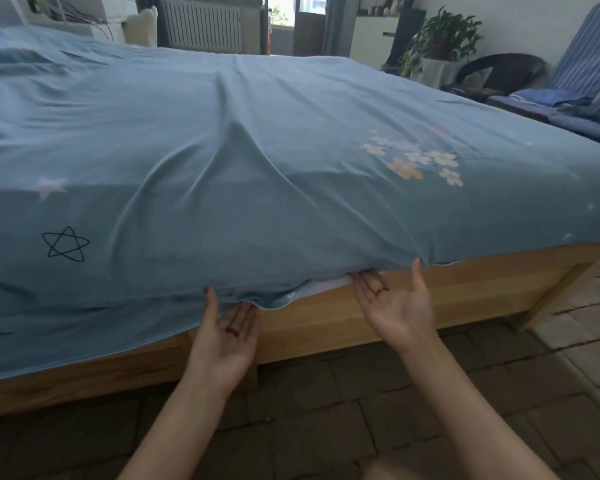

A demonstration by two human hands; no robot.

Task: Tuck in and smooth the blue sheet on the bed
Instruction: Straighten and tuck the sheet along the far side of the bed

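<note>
The blue sheet [257,140], printed with stars and flowers, covers the bed and hangs over the near side of the wooden frame [471,285]. A long ridge of wrinkles runs up its middle. My left hand [222,341] is palm up, with its fingers under the sheet's hem and its thumb pressed on the outside. My right hand [395,306] holds the hem the same way, further right. Between my hands the hem is lifted and a strip of white mattress [329,284] shows. To the left the sheet hangs loose over the frame.
A brick-tile floor [326,410] lies below me. Beyond the bed's far right corner stand a potted plant [440,39], a black chair [499,71] and a blue striped recliner [586,64]. A radiator [201,26] is on the far wall.
</note>
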